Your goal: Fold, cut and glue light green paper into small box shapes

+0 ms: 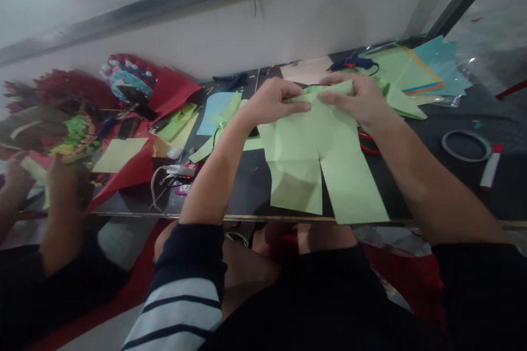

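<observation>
A light green sheet of paper (304, 137) hangs between my two hands over the dark table, with a slit running up from its lower edge. My left hand (275, 101) pinches its upper left part between thumb and fingers. On the upper right, my right hand (356, 98) grips the folded top edge. Behind the sheet, some brighter green material shows between my fingertips, mostly hidden. Red scissor handles (368, 143) peek out beside the sheet, under my right forearm.
A roll of tape (466, 146) and a red-capped marker (491, 166) lie at right. Behind are a blue glue gun (354, 63) and coloured paper sheets (403, 68). A white charger (178, 170) sits left. Farther left, a co-worker's hands (61, 175) hold paper near red sheets (127, 173).
</observation>
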### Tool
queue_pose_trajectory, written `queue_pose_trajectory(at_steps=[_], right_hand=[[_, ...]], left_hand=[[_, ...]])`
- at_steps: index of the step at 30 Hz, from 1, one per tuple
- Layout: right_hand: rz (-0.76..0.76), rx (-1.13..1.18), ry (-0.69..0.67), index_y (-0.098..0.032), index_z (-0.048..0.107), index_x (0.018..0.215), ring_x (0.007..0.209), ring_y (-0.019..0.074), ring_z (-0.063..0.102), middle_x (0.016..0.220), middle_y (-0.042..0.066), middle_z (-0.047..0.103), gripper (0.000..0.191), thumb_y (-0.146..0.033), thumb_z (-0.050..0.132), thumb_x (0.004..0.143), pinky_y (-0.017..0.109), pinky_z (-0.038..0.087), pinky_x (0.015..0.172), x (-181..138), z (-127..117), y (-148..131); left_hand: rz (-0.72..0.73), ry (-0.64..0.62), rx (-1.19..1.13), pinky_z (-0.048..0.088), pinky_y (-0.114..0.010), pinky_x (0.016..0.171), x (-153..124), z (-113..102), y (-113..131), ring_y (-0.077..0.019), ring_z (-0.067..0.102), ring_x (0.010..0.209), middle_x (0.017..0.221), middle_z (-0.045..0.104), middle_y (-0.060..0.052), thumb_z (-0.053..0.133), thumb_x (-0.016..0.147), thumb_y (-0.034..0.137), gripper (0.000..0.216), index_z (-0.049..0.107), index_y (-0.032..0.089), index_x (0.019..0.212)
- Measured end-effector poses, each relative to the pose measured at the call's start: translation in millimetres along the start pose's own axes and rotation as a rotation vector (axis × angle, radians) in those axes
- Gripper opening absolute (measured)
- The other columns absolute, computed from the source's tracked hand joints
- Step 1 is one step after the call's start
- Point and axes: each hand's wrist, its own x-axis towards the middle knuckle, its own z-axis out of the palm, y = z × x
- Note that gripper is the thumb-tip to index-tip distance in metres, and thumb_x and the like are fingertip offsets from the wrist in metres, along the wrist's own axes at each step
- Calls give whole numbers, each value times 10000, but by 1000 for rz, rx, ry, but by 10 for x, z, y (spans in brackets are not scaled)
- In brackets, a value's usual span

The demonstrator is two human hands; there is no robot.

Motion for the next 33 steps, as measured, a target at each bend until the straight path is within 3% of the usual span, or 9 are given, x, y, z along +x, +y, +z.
queue_pose_trajectory(at_steps=[5, 9, 12, 16, 19, 22, 25, 28, 33], right_hand=[[88, 182, -180, -238, 713, 782, 648, 161, 637, 687, -25, 680, 474, -592, 992, 635, 317, 579, 588, -42, 26, -58], [75, 186, -265, -237, 719, 758, 726, 179, 677, 739, -5, 713, 458, -574, 997, 619, 321, 602, 655, -188, 93, -138], [-28, 93, -191, -261, 767, 863, 970, 241, 738, 962, 32, 778, 356, -527, 953, 716, 380, 632, 826, -265, 122, -290], [-177, -44, -100, -309, 796, 925, 1289, 307, 661, 1247, 61, 750, 305, -486, 955, 733, 427, 604, 994, -278, 104, -486], [-198, -33, -116, -308, 795, 954, 1250, 295, 673, 1221, 62, 737, 345, -565, 922, 763, 411, 610, 962, -258, 88, -521], [-274, -78, -67, -319, 781, 1026, 1247, 299, 666, 1253, 67, 711, 404, -613, 897, 776, 429, 601, 986, -265, 74, -497], [-399, -199, 1, -354, 774, 1060, 1265, 326, 638, 1304, 65, 699, 412, -612, 898, 765, 494, 554, 1081, -299, 49, -510], [-521, -353, -118, -377, 798, 911, 1224, 326, 653, 1237, 35, 746, 230, -600, 801, 857, 525, 499, 1135, -319, 20, -579], [-665, -613, -248, -359, 779, 823, 1172, 297, 699, 1177, 11, 781, 227, -488, 661, 968, 521, 466, 1111, -269, -24, -672]], left_hand=[[87, 74, 30, 587, -296, 685, 34, -12, -122, -215, 732, 820, 725, 596, -15, 888, 836, 445, 368, 626, 212, 725], [64, 22, -135, 635, -336, 811, -29, 37, 97, -246, 768, 970, 843, 680, -35, 927, 797, 423, 334, 673, 214, 735], [71, -162, -203, 625, -377, 954, -78, 45, 302, -252, 764, 1046, 907, 692, -37, 958, 761, 305, 277, 702, 202, 746], [151, 14, -80, 637, -408, 933, -4, -29, 204, -261, 748, 1077, 918, 655, -31, 949, 770, 359, 292, 694, 218, 783], [239, 46, 98, 637, -407, 920, 43, -73, 73, -262, 741, 1086, 927, 637, -39, 925, 790, 446, 317, 697, 227, 813], [242, 92, 91, 634, -406, 930, -11, -54, 135, -263, 734, 1083, 915, 626, -46, 944, 771, 413, 316, 693, 222, 790], [361, -9, 157, 610, -412, 1007, -82, -2, 278, -251, 724, 1119, 963, 640, -44, 949, 767, 412, 311, 698, 228, 756], [433, -144, 283, 600, -420, 1024, -83, 35, 335, -251, 722, 1144, 987, 663, -34, 940, 767, 459, 318, 709, 242, 751], [406, -141, 253, 529, -414, 1152, -136, 8, 416, -298, 638, 1372, 1224, 729, -77, 977, 716, 401, 305, 785, 259, 905]])
